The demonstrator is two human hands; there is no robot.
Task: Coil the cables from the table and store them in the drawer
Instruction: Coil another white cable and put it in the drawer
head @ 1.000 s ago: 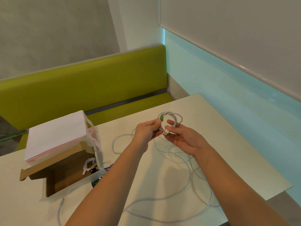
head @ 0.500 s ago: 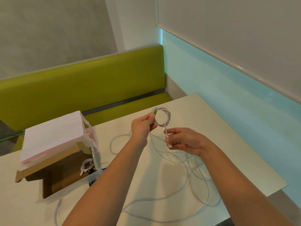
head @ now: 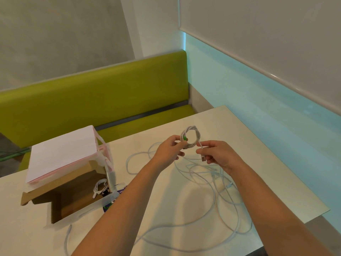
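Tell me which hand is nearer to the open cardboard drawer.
Left. The left hand holds the coiled cable above the table, right of the cardboard drawer. The right hand, pinching the cable's plug end, is farther right still.

Body in view: two arms only, nothing above the elbow in shot. Left grip [head: 168, 152] is bare: plain fingers and knuckles, all uncovered. Right grip [head: 218, 156] is the same, bare to the fingertips [head: 200, 145]. Nails are too small to read. Left forearm [head: 125, 204] is bare skin all the way from the wrist to the bottom edge of the shot. Right forearm [head: 273, 209] is bare over the same stretch, wrist to frame edge. Both forearms are slim, smooth and even in tone, with the wrists narrower than the grips. Clothing is out of shot, so I can't tell what is worn.
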